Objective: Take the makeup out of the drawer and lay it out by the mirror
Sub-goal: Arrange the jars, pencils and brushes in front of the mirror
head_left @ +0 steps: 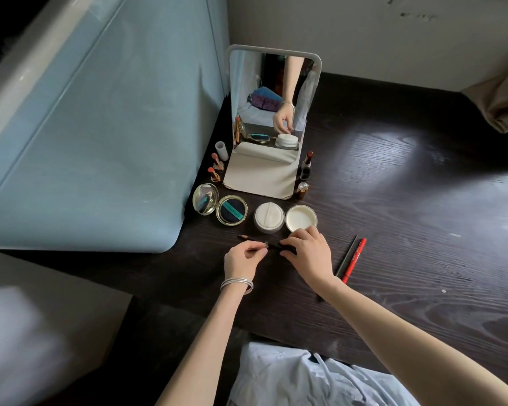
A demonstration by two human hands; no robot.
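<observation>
A white-framed standing mirror [272, 121] stands at the back left of the dark wooden table [408, 230]. Lipsticks [216, 168] and a white cap [222, 150] stand to its left, and more lipsticks [305, 174] to its right. In front lie an open gold cushion compact [222, 209], a white puff jar [269, 218] and its lid [301, 218]. My left hand [244, 257] and my right hand [305, 250] both pinch a thin dark pencil [248, 238] low over the table. Its tip points left. No drawer is in view.
A red pencil [355, 259] and a grey pencil [346, 256] lie side by side to the right of my right hand. A blue fabric-covered surface [100, 142] borders the table on the left. Beige cloth [499, 98] hangs at the back right corner.
</observation>
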